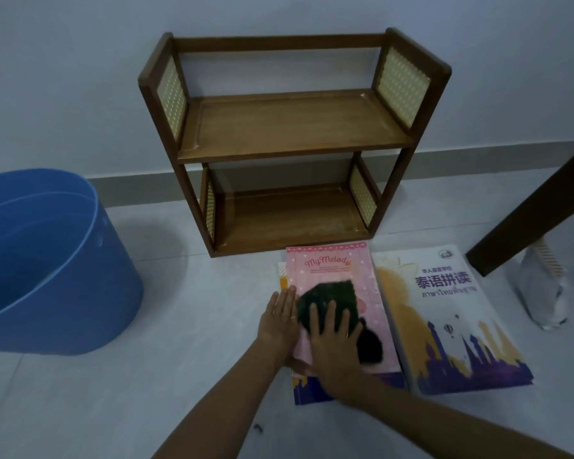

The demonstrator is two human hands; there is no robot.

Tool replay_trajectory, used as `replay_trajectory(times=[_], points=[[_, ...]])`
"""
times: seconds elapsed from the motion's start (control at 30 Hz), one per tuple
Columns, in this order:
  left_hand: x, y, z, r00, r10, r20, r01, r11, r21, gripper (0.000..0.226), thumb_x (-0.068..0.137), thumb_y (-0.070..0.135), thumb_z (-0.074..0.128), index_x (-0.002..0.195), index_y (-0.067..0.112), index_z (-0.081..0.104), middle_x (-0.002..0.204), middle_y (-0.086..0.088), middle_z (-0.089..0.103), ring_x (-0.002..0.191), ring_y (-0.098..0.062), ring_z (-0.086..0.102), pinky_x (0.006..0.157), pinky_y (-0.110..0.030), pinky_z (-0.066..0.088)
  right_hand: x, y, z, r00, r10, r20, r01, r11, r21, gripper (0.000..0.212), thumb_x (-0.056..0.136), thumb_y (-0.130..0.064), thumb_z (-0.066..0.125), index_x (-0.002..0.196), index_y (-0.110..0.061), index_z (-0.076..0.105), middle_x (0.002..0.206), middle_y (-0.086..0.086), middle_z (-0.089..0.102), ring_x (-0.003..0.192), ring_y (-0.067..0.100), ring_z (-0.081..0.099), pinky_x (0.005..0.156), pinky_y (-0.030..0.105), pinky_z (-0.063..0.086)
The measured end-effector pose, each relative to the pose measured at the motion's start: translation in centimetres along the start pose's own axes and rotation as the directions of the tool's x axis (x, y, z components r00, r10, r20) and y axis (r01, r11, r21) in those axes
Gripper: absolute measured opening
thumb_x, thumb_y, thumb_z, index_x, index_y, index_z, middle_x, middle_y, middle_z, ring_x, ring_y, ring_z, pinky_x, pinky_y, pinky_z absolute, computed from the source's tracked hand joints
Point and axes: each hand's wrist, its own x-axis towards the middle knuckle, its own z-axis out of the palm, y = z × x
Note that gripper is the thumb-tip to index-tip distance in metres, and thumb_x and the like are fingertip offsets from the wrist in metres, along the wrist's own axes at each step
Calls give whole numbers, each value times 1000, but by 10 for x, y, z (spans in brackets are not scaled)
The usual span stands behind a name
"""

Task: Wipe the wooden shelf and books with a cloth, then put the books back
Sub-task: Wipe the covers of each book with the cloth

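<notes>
Both arms reach out from the bottom of my view toward the books on the floor. My right hand [333, 329] lies flat with its fingers spread, pressing down on a dark cloth [328, 301]. That cloth sits on top of a pink book [332, 270] with "My Melody" on its cover. My left hand [279, 321] is flat too, fingers straight and close together, resting on the left edge of the pink book. It holds nothing.

Under the pink book lies another book [312, 390], and I can see only its purple bottom part and a bit of its left side. Just beside them on the right lies a white book [444, 313] with a purple city and yellow sky on it.

Right behind the books stands the wooden shelf [289, 127], against the wall. It has two boards, and both have nothing on them. Its sides have pale woven panels.

On the left stands a big blue tub [80, 260]. On the right a dark wooden leg [527, 207] slants down, with a crumpled white bag [544, 293] beside it.
</notes>
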Motion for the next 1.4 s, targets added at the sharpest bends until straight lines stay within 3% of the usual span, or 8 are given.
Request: replay_trajectory(times=[0.07, 0.17, 0.37, 0.67, 1.07, 1.23, 1.3, 1.4], points=[[1, 0, 2, 1000, -2, -6, 2, 1000, 18, 111, 82, 65, 52, 148, 4, -13, 154, -21, -20, 142, -34, -22, 115, -46, -11, -20, 0, 20, 998, -28, 64, 25, 999, 42, 145, 41, -55, 88, 146, 5, 8, 118, 29, 62, 98, 51, 62, 72, 67, 47], [3, 1, 5, 1000, -9, -10, 9, 1000, 21, 112, 81, 66, 53, 148, 5, -12, 154, -20, -20, 141, -33, -23, 115, -47, -10, -13, 12, 14, 996, -89, 28, 88, 996, 25, 126, 46, -51, 88, 142, 2, 25, 118, 26, 62, 100, 46, 64, 71, 63, 53], [3, 0, 1, 1000, -5, 6, 5, 1000, -22, 132, 68, 75, 58, 146, 1, -19, 153, -19, -25, 142, -32, -23, 112, -42, -17, 73, 54, -49, 994, -109, 15, 110, 977, -180, 78, 97, -22, 45, 151, -18, -11, 157, 20, -6, 144, 42, 0, 115, 58, 3], [-2, 1, -5, 1000, -10, 13, 11, 999, -35, 132, 68, 78, 56, 146, 4, -21, 154, -18, -23, 142, -32, -22, 104, -39, -22, 41, 28, -42, 989, 138, 50, -128, 976, -175, 77, 97, -28, 47, 148, 0, -4, 150, 35, 11, 138, 50, 21, 110, 60, 24], [1, -3, 2, 1000, 23, -10, -23, 999, -28, 133, 66, 79, 55, 146, 3, -18, 154, -18, -23, 142, -32, -22, 111, -42, -17, 86, 56, -60, 979, -191, 71, 195, 979, -53, 77, 95, -22, 45, 152, -21, -8, 158, 12, -11, 145, 36, -9, 116, 55, 2], [1, -4, 3, 1000, 21, 2, -21, 999, -44, 133, 66, 79, 55, 146, 3, -19, 154, -18, -23, 142, -31, -22, 110, -42, -18, 73, 49, -45, 999, -37, 24, 40, 993, -114, 79, 96, -27, 46, 151, -14, -9, 156, 22, -10, 143, 44, 0, 114, 61, 6], [2, -3, 3, 1000, 23, 6, -22, 999, -28, 132, 66, 80, 54, 146, 3, -19, 153, -18, -24, 142, -31, -22, 110, -42, -18, 45, 33, -18, 990, 14, -143, -30, 994, -109, 89, 85, -30, 65, 150, -8, 7, 151, 31, 13, 136, 51, 25, 106, 68, 23], [3, -2, 6, 1000, 20, -3, -20, 1000, -7, 123, 73, 76, 53, 148, 6, -15, 154, -19, -22, 142, -32, -23, 113, -45, -14, 1, 10, 15, 999, -17, -47, 16, 1000, -10, 114, 42, -41, 92, 134, -6, 34, 125, 31, 56, 110, 49, 57, 86, 67, 42]])
